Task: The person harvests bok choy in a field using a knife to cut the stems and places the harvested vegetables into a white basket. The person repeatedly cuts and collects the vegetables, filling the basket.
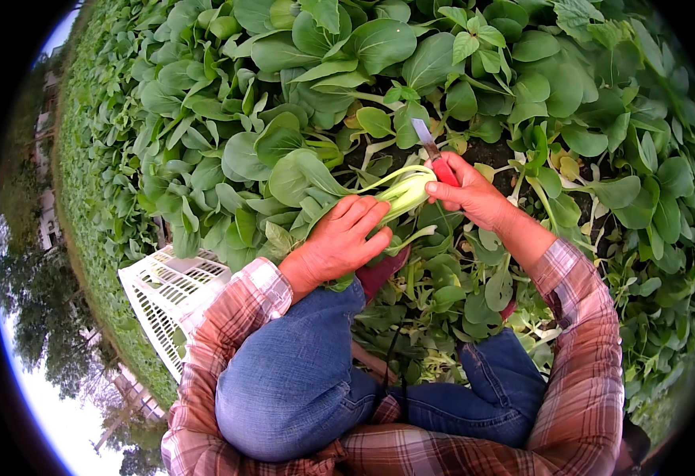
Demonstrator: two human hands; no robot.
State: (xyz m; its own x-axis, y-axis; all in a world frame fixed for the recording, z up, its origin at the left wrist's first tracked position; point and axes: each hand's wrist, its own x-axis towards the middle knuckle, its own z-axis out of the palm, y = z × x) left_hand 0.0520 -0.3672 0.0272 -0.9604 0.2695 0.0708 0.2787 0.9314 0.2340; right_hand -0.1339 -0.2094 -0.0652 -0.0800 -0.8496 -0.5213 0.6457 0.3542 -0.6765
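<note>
A cut head of bok choy (401, 195) lies sideways in front of me, its pale stem base toward the right and its green leaves toward the left. My left hand (346, 236) is closed round its stalks near the leaves. In my right hand (474, 193) is a small knife (443, 168) with a red handle, its blade tip pointing up and away. The right thumb rests against the pale base of the bok choy. One pale stalk (416, 236) hangs loose just below the head.
Dense leafy plants (284, 47) grow ahead and on both sides, with dark soil (486, 155) showing between some. A white slatted plastic crate (174, 278) stands at the left beside my forearm. Loose and yellowed leaves (474, 278) lie on the ground before my knees.
</note>
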